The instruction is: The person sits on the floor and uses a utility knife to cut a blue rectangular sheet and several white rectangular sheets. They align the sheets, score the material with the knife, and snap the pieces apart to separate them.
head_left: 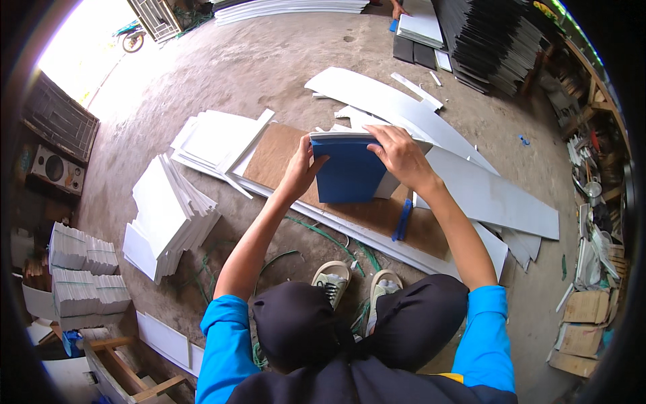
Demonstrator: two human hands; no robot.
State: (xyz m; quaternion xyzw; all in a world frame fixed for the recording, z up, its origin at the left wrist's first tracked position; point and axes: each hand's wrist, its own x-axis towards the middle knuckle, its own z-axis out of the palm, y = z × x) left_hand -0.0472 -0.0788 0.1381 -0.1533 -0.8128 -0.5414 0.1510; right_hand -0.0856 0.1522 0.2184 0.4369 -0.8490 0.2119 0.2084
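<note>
Upright on a brown board [272, 158] stands a stack of sheets [350, 172], its near face blue and white sheets behind it. My left hand [301, 170] grips the stack's left edge near the top, thumb on the blue face. Over the top right corner, my right hand [400, 153] is closed with its fingers bent across the edge. Right of the stack, a narrow blue object [402, 221], perhaps a cutter, lies on the board. The far side of the stack is hidden.
Large white sheets [491, 192] and offcuts lie beyond and right of the board. White sheet piles [165, 209] sit at left, bundled stacks [87, 289] farther left. Green straps [330, 236] lie near my shoes. Black sheets [481, 44] are piled far right, near another person's hand [399, 10].
</note>
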